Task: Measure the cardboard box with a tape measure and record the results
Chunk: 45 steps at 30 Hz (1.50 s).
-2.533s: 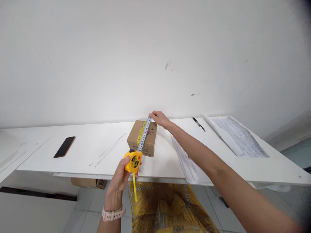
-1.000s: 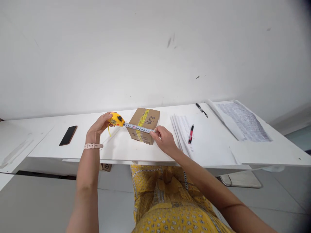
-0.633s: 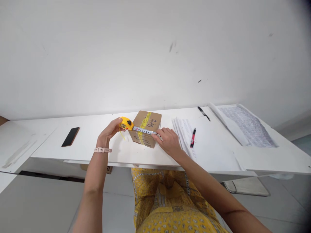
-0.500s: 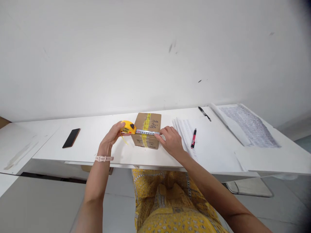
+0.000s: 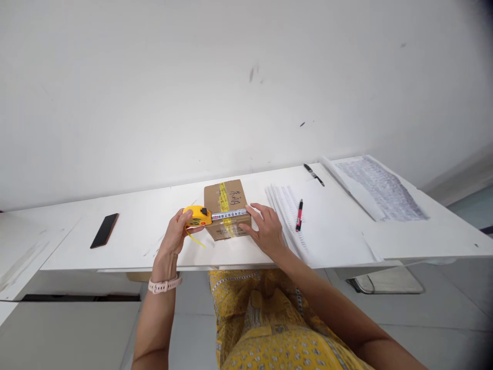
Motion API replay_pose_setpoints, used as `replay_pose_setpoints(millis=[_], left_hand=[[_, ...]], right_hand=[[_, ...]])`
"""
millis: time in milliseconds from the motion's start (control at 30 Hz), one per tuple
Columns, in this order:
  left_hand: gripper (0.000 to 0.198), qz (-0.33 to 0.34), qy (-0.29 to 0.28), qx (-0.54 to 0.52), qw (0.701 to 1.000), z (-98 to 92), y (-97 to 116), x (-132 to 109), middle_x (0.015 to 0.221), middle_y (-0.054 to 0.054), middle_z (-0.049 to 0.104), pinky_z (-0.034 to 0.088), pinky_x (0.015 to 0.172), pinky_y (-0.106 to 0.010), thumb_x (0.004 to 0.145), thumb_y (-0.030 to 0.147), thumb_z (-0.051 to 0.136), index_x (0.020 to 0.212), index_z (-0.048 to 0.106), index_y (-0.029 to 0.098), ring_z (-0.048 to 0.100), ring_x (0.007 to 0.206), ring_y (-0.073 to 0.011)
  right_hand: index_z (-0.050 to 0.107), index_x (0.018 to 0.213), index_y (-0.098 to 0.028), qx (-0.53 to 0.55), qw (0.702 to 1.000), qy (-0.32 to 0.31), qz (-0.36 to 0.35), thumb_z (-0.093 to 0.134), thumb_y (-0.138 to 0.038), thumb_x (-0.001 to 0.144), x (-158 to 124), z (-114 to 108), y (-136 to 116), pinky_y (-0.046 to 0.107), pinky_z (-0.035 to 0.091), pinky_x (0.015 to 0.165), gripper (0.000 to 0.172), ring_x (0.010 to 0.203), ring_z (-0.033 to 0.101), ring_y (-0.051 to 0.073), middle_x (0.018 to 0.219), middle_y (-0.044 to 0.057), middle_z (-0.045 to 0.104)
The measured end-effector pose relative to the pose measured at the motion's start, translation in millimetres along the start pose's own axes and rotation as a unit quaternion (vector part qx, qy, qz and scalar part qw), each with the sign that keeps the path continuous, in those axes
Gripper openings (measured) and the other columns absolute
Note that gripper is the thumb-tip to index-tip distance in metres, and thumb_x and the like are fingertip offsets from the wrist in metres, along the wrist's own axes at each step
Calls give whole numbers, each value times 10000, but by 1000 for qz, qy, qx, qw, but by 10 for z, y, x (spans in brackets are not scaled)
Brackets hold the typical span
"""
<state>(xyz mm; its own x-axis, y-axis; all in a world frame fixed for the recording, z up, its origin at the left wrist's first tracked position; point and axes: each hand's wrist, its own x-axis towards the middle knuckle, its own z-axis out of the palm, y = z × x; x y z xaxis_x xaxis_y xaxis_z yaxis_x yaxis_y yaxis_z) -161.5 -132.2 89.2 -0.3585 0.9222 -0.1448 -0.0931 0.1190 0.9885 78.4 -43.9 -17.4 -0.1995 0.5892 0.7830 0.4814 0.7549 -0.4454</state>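
My left hand [image 5: 176, 231] is closed around a yellow tape measure [image 5: 197, 216], left of a small cardboard box [image 5: 225, 192]. From its case the metal blade [image 5: 229, 214] runs rightward across the box near its front top edge, numbers facing up. A yellow strap hangs below the case. My right hand [image 5: 266, 229] grips the box's right front corner. Its index fingertip is at the blade's end, while the thumb rests lower on the front face. Yellow tape and black handwriting mark the box.
A dark phone [image 5: 105, 230] lies on the white table [image 5: 131, 205] at left. Right of the box are stacked papers [image 5: 331, 226] with a red and black pen [image 5: 299, 215] on top. Behind lie a black pen [image 5: 314, 174] and a written sheet [image 5: 381, 190]. A wall borders the table's back.
My right thumb has shifted from the blade's end down onto the box's front face, spreading from the index finger. The view has shifted and tilted slightly; the blade still spans the box.
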Motion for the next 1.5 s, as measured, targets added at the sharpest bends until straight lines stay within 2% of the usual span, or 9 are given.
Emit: replay_pose_setpoints(millis=[233, 367, 567, 667, 800, 900, 1300, 1400, 1500], left_hand=[[390, 3, -11, 3, 1000, -8, -13, -28, 955, -64, 732, 620, 752, -380, 743, 489, 750, 947, 656, 170, 706, 909, -243], [437, 2, -1, 1, 1000, 11, -13, -43, 922, -56, 729, 622, 735, -366, 710, 510, 770, 942, 649, 160, 707, 856, -224], [445, 1, -7, -9, 1000, -75, 10, -31, 909, -70, 737, 629, 728, -358, 689, 482, 800, 921, 625, 147, 723, 809, -223], [472, 0, -9, -9, 1000, -189, 9, -17, 898, -96, 749, 626, 718, -362, 681, 494, 803, 930, 613, 140, 740, 790, -248], [465, -3, -29, -8, 1000, -314, -10, -15, 915, -115, 756, 623, 720, -364, 692, 490, 793, 944, 617, 142, 748, 804, -263], [445, -12, -46, -10, 999, -357, -25, -17, 949, -119, 758, 622, 734, -362, 692, 476, 796, 944, 627, 149, 748, 821, -260], [425, -13, -60, -27, 998, -396, -105, -12, 956, -133, 760, 613, 770, -374, 713, 470, 779, 947, 699, 124, 732, 822, -253], [451, -9, -60, -15, 998, -363, -113, -4, 956, -138, 757, 609, 771, -374, 714, 492, 766, 958, 720, 117, 723, 845, -259], [458, 3, -62, 6, 998, -338, -90, -35, 978, -145, 750, 598, 775, -385, 698, 476, 769, 987, 725, 123, 714, 879, -276]], right_hand=[[683, 1023, -254, 109, 990, 61, 72, 465, -270, 950, 60, 99, -54, 478, 494, 887, 231, 997, 623, 256, 1019, 103, 688], [637, 1012, -239, 178, 975, 83, 103, 451, -262, 927, 110, 145, -117, 500, 493, 937, 206, 1095, 592, 257, 1103, 115, 639], [618, 942, -229, 250, 962, 65, 95, 430, -212, 896, 175, 135, -107, 488, 473, 981, 194, 1122, 580, 249, 1129, 103, 621], [618, 902, -230, 292, 945, 33, 140, 457, -203, 865, 190, 118, -90, 487, 461, 992, 167, 1124, 578, 249, 1106, 91, 638], [635, 871, -227, 363, 903, -4, 230, 498, -207, 820, 182, 111, -69, 489, 457, 1001, 148, 1174, 567, 263, 1167, 93, 636], [656, 859, -222, 397, 882, -10, 255, 527, -208, 801, 183, 101, -59, 496, 451, 1008, 143, 1180, 571, 273, 1171, 95, 646], [657, 878, -230, 374, 899, -20, 228, 528, -213, 818, 176, 81, -35, 487, 452, 996, 143, 1174, 574, 266, 1183, 86, 648], [644, 897, -230, 342, 917, -21, 207, 516, -225, 844, 180, 55, -61, 489, 445, 1007, 139, 1169, 570, 261, 1184, 89, 649], [641, 907, -235, 275, 947, -5, 169, 508, -233, 862, 219, -9, -116, 472, 462, 958, 141, 1073, 579, 256, 1060, 83, 664]])
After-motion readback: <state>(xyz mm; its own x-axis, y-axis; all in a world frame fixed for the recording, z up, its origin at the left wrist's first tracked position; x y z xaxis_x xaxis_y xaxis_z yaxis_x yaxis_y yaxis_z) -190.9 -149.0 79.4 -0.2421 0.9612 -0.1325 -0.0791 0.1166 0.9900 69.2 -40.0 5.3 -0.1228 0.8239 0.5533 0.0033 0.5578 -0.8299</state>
